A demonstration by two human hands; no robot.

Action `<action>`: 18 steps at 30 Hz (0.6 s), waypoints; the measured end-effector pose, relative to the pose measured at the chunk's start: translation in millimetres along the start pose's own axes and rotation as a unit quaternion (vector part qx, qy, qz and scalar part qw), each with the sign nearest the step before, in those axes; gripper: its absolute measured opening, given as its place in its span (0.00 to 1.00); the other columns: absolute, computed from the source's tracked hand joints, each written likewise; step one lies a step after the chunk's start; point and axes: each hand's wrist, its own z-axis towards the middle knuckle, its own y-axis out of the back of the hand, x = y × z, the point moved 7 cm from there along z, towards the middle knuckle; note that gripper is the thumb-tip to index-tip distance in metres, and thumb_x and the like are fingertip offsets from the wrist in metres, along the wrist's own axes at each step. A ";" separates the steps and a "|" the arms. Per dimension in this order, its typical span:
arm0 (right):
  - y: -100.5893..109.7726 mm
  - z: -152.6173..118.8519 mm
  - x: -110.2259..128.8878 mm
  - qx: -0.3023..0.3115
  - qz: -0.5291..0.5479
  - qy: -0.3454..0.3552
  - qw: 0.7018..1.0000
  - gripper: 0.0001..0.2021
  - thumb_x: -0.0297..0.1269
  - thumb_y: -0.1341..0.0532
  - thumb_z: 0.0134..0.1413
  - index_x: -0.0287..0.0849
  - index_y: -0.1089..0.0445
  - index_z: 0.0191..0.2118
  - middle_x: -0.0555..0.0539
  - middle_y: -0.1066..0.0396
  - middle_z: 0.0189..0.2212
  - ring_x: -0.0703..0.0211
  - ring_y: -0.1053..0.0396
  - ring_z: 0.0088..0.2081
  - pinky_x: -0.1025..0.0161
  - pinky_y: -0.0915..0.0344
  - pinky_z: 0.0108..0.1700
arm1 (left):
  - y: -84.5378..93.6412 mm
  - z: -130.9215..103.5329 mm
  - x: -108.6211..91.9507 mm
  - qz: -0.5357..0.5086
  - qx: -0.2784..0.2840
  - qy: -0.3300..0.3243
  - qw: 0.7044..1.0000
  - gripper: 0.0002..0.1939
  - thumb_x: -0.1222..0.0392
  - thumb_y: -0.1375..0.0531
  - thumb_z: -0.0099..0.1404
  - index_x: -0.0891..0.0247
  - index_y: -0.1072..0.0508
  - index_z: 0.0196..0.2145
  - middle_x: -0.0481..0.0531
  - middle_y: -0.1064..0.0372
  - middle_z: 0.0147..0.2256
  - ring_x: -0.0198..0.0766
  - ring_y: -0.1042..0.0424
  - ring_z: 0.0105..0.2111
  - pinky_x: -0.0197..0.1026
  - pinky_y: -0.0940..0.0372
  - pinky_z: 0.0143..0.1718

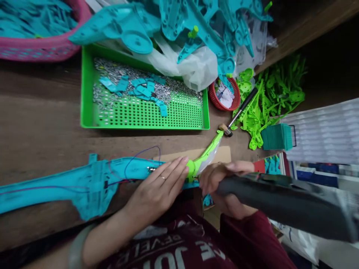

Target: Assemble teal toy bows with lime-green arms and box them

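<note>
At far left, turquoise plastic parts are heaped in a pink plastic basket (42,48). Along a dark brown wooden bench (42,112), a long turquoise plastic shell (95,179) is laid, strung with thin red and purple wires, near a bright green perforated tray (146,127) strewn with small metal pieces. The shell is covered at its right end by the left hand (157,190), its ringed fingers straight and pressed side by side. Beside those fingertips, a curved lime-green plastic piece (206,154) with a grey strip is seen over the shell's right end. A thick, black, tapered tool (280,201) is gripped in the right hand (214,175), fingers curled around its narrow end; whether the lime-green piece is touched cannot be told. Beyond, a black-handled hammer (238,114) is seen near piled lime-green parts (260,112).
</note>
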 end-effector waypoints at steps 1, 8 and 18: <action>-4.9 0.3 -3.6 0.021 0.003 0.022 1.000 0.17 0.53 0.41 0.61 0.56 0.44 0.51 0.60 0.37 0.18 0.63 0.35 0.16 0.63 0.32 0.22 | 0.0 0.5 -0.5 0.002 -0.001 0.000 1.000 0.17 0.69 0.47 0.73 0.77 0.31 0.57 0.69 0.29 0.58 0.53 0.31 0.61 0.51 0.33 0.60; -19.0 8.8 -12.9 0.146 0.084 0.140 0.976 0.16 0.50 0.38 0.61 0.52 0.38 0.50 0.61 0.35 0.17 0.67 0.36 0.14 0.69 0.33 0.20 | -0.9 0.3 -5.0 0.036 0.000 -0.002 0.999 0.17 0.69 0.49 0.73 0.78 0.29 0.54 0.69 0.29 0.57 0.52 0.28 0.57 0.51 0.33 0.58; -8.5 47.6 1.3 0.173 0.178 0.129 0.960 0.18 0.52 0.38 0.58 0.50 0.34 0.49 0.62 0.36 0.14 0.66 0.42 0.10 0.69 0.38 0.16 | 21.6 3.8 -8.5 0.045 0.047 0.006 0.998 0.18 0.66 0.49 0.73 0.75 0.28 0.55 0.66 0.30 0.59 0.49 0.31 0.60 0.50 0.34 0.60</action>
